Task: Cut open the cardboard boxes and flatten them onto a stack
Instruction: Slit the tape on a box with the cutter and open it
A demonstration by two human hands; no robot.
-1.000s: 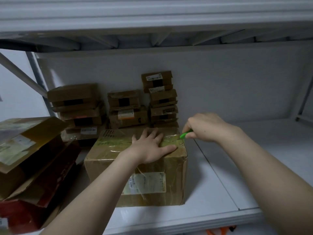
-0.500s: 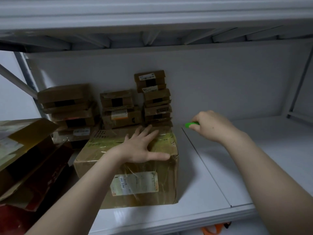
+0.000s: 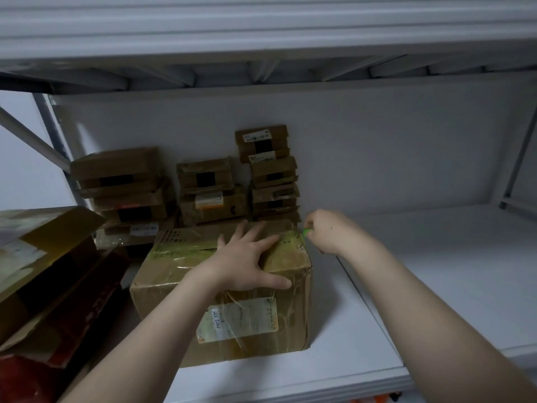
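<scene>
A taped brown cardboard box (image 3: 293, 324) with a pale label on its front stands on the white shelf (image 3: 436, 286). My left hand (image 3: 247, 263) lies flat on its top, fingers spread, thumb along the front edge. My right hand (image 3: 328, 231) grips a small green cutter (image 3: 305, 233), whose tip meets the box's top right edge by the tape. The blade itself is hidden.
Three stacks of small brown boxes (image 3: 267, 170) stand against the back wall behind the big box. Opened, flattened cardboard (image 3: 43, 257) and something red (image 3: 26, 379) lie at the left. The upper shelf (image 3: 261, 30) hangs low overhead. A metal post (image 3: 520, 158) stands at the right.
My right hand lifted away to the right with the cutter, then came back to the box's top right edge. My left hand stayed pressed on top.
</scene>
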